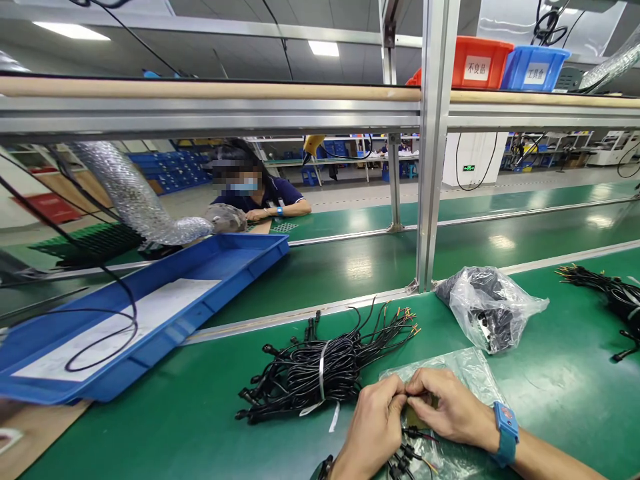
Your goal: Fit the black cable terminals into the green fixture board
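Note:
My left hand (373, 427) and my right hand (453, 407) meet at the front of the green bench, thumbs and fingertips pinched together. Whatever lies between the fingertips is too small and covered to name. A blue wrist strap (507, 433) circles my right wrist. Beneath both hands a clear plastic bag (473, 370) lies flat. Short black cable ends with connectors (403, 460) show just below the fingers. Left of my hands rests a bundle of black cables (320, 370), tied with a pale band, its bare copper-coloured wire ends pointing right.
A clear bag of dark parts (493, 307) stands behind my right hand. More black cables (610, 290) lie at far right. A long blue tray (200, 307) with paper occupies the left. A metal post (433, 147) rises behind. Across the line sits a masked co-worker (265, 190).

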### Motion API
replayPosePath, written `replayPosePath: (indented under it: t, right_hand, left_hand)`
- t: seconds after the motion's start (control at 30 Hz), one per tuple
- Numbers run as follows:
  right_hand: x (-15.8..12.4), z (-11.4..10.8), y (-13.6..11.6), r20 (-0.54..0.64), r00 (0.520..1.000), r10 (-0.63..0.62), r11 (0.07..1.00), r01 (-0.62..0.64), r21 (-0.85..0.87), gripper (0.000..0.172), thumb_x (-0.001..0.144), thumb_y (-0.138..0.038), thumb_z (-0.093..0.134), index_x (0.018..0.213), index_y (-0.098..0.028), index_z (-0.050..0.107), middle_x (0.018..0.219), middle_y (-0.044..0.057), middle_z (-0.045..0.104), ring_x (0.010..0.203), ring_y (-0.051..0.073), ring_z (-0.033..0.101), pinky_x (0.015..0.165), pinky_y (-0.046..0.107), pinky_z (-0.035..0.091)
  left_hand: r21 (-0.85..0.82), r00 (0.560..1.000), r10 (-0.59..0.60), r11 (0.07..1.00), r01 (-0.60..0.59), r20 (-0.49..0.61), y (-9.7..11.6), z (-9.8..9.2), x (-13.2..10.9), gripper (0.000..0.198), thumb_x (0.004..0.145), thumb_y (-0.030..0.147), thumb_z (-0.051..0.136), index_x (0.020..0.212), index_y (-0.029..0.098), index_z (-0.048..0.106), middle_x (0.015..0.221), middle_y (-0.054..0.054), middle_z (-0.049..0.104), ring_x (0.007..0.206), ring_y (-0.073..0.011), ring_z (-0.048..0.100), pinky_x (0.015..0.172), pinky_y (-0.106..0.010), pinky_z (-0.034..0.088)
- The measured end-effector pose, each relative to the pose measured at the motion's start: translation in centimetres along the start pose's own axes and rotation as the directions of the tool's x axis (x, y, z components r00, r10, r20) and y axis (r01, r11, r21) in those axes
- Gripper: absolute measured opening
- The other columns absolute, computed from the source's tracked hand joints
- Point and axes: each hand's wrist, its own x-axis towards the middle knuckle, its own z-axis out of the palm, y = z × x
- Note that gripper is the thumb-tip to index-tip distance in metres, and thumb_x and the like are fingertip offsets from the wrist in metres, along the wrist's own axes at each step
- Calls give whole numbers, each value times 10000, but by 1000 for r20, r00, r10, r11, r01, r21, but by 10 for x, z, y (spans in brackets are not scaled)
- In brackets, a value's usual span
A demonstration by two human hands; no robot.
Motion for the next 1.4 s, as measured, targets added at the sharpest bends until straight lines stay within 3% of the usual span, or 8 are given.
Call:
replayPosePath:
  t: [0.33, 0.6, 0.93, 1.1, 1.4]
  right_hand:
    - [-1, -7, 1, 44, 999, -6, 1000, 6, 2, 110, 851, -109, 558, 879, -212, 580, 717, -31, 567, 617, 124, 494, 581, 242, 339]
    - [0, -6, 1, 53, 998, -22, 998, 25, -52, 84, 899, -128, 566, 890, -203, 603, 740, -9, 611, 647, 141, 545, 602, 250, 380]
    - [5, -14, -4, 3, 994, 112, 994, -112, -13, 91, 853, -127, 599, 907, -197, 618, 784, 3, 670, 672, 148, 596, 594, 234, 406]
    - [5, -13, -4, 15, 996, 87, 996, -87, -1, 42, 862, -156, 605, 869, -198, 609, 766, 2, 656, 666, 149, 587, 613, 246, 416]
    - [4, -12, -4, -2, 997, 78, 996, -78, 35, 25, 884, -189, 613, 865, -197, 625, 768, 11, 671, 671, 152, 592, 616, 250, 430]
  left_hand:
    - [5, 999, 45, 999, -45, 8, 0, -1, -2, 242, 967, 135, 403, 745, 227, 436, 655, 14, 532, 592, -146, 534, 556, -262, 343]
    - [21, 1000, 17, 1000, -17, 23, 0, 1, -2, 244, 955, 131, 406, 734, 228, 444, 649, 8, 537, 593, -155, 542, 559, -273, 346]
    - [3, 996, -15, 1000, 15, 91, 9, -19, 5, 153, 993, 174, 450, 919, 221, 576, 852, -26, 651, 777, -183, 637, 683, -274, 427]
    - [-13, 998, -22, 1000, 23, 55, 5, -16, 4, 229, 989, 166, 431, 786, 218, 523, 730, -4, 604, 674, -165, 590, 628, -267, 387]
    - [-65, 999, -33, 997, 31, -35, 8, -10, 4, 234, 960, 148, 441, 749, 214, 519, 678, 7, 598, 608, -146, 563, 582, -248, 368]
